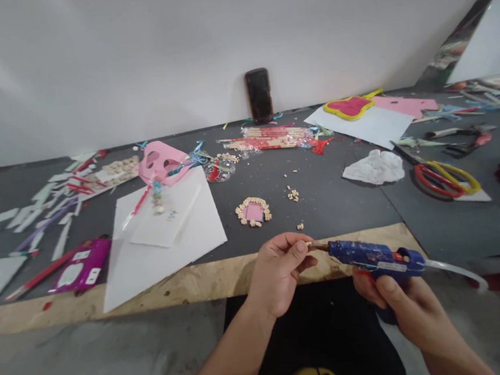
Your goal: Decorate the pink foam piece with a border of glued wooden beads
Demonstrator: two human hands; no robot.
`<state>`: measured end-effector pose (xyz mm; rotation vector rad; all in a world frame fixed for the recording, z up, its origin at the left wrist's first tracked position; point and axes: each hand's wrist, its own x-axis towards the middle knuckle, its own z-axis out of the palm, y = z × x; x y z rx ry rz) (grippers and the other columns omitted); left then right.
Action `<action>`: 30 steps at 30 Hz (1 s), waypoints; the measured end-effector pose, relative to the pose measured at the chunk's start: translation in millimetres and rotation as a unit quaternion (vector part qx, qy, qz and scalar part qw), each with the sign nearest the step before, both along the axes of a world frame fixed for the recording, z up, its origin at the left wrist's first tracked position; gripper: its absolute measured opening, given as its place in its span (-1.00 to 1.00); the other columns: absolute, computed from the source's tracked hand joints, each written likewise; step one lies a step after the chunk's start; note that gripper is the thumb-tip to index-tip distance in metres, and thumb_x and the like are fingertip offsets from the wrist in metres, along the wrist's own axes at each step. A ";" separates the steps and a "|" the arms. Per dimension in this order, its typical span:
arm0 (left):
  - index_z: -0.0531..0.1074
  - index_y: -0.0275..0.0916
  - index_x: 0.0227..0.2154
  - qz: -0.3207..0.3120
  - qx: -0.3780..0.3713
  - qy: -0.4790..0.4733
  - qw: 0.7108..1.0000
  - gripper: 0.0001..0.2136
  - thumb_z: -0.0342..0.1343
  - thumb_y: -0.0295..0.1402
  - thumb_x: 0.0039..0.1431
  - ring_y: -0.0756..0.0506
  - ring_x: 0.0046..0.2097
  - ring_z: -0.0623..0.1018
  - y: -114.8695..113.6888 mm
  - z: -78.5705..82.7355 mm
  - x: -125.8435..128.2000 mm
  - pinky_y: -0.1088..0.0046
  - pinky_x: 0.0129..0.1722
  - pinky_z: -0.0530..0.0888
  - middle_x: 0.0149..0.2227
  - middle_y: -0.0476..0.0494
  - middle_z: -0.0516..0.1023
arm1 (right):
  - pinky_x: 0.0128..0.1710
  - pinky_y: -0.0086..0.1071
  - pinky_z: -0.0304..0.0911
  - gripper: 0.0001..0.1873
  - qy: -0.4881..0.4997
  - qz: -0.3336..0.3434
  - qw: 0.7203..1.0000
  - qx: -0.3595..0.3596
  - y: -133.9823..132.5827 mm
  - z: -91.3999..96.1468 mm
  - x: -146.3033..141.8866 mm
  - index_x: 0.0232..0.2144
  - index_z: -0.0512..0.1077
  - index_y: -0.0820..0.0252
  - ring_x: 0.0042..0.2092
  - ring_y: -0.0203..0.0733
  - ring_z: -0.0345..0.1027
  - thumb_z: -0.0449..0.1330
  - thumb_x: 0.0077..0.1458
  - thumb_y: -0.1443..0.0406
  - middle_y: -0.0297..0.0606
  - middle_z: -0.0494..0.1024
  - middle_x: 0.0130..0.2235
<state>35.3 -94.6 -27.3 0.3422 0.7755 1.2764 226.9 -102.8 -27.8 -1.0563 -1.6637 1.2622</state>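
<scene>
Gripping a glue gun [365, 256] in the right hand [406, 299], with fingers wrapped around the handle, and aiming the nozzle leftward over the front edge of the surface [322, 210]. Trailing a glue stick [456, 271] from the back of the gun, off to the right. Pinching a small pale piece [308, 244] between thumb and forefinger of the left hand [279, 269], with the tips nearly closed, right at the nozzle; too small to tell whether touching it. Facing a ring [266, 210] of tan bits around a pink square [254, 213], on the surface just beyond the left hand, with a loose cluster [293, 195] near it on the right. Having white paper [188, 239] at the left, partly under a pink mask [164, 160], and a purple packet [80, 265] beside that paper. Having also a phone [259, 96] upright against the wall [177, 54], red-wrapped sticks [272, 139] in front of it, then crumpled tissue [375, 168] and scissors [440, 181] toward the right.
</scene>
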 end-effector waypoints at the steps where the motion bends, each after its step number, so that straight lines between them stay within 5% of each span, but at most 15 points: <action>1: 0.56 -0.29 -0.47 0.001 0.001 0.004 1.000 -0.81 0.39 -0.31 -0.14 0.04 -0.38 0.51 0.0 0.2 0.0 0.55 -0.35 0.47 -0.42 -0.09 0.59 | -0.55 -0.38 0.01 -0.51 0.000 -0.002 1.000 -0.003 0.5 0.2 -0.1 -0.63 0.18 0.16 -0.55 -0.31 0.07 -0.08 0.24 0.04 -0.35 0.19 -0.61; 9: 0.54 -0.29 -0.47 0.017 -0.015 0.008 1.000 -0.81 0.38 -0.32 -0.14 0.02 -0.35 0.51 -0.5 2.7 0.2 0.53 -0.34 0.46 -0.44 -0.07 0.56 | -0.49 -0.37 0.18 -0.54 -0.021 -0.013 1.000 0.006 -0.7 0.7 7.0 -0.54 0.36 0.18 -0.49 -0.25 0.22 -0.05 0.22 0.02 -0.24 0.37 -0.54; 14: 0.52 -0.30 -0.47 0.006 -0.022 0.003 1.000 -0.78 0.39 -0.31 -0.15 0.03 -0.35 0.51 -1.9 2.4 1.3 0.54 -0.34 0.45 -0.43 -0.09 0.57 | -0.48 -0.40 0.32 -0.68 0.011 -0.078 0.997 -0.003 -4.5 -4.5 11.6 -0.41 0.48 0.15 -0.45 -0.18 0.39 0.14 0.11 0.04 -0.19 0.52 -0.45; 25: 0.51 -0.31 -0.50 0.012 -0.026 0.002 1.000 -0.75 0.41 -0.29 -0.20 0.05 -0.40 0.48 -4.7 5.3 1.3 0.53 -0.35 0.46 -0.45 -0.07 0.54 | -0.54 -0.42 0.33 -0.69 -0.115 -0.121 0.971 0.169 -1.5 2.1 5.9 -0.54 0.45 0.15 -0.52 -0.21 0.39 0.13 0.13 0.12 -0.29 0.50 -0.56; 30: 0.51 -0.30 -0.50 0.012 -0.024 -0.002 1.000 -0.77 0.41 -0.30 -0.18 0.06 -0.41 0.48 -5.7 3.9 1.5 0.53 -0.35 0.45 -0.45 -0.06 0.55 | -0.49 -0.39 0.36 -0.79 -0.158 -0.122 0.962 0.186 -0.8 -3.6 8.0 -0.52 0.45 0.14 -0.49 -0.18 0.42 0.16 0.08 0.19 -0.29 0.53 -0.53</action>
